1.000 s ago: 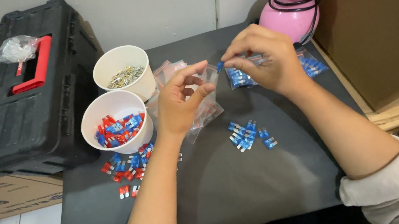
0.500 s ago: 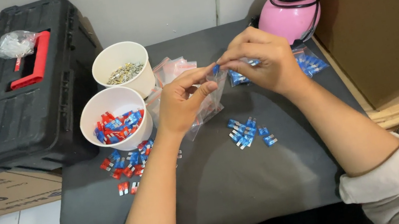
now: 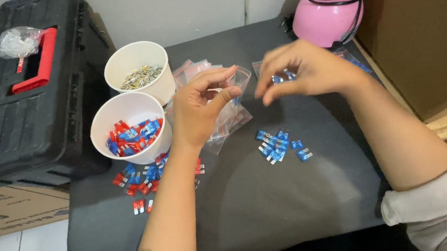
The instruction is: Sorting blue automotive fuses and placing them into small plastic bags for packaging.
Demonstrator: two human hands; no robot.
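The left hand holds a small clear bag by its upper rim, pinched between thumb and fingers, above the middle of the tabletop, toward its far edge. The right hand is nearly closed, and its fingertips pinch one or two blue fuses just beside the bag's mouth.

The bag looks very light, thin and soft (it will fold and slip easily), so the best hold is at the rim, with both sides kept apart. The fuses are small, hard and light, with smooth plastic bodies; they are best taken by the flat sides, and they can easily drop from the fingers.

A loose pile of blue fuses lies in the middle of the tabletop. Two white cups stand near the left edge.

Compared with half a second ago, the hands have moved apart: the right hand was then touching the bag's mouth, and now it is drawn a little to the right. The pile looks unchanged.
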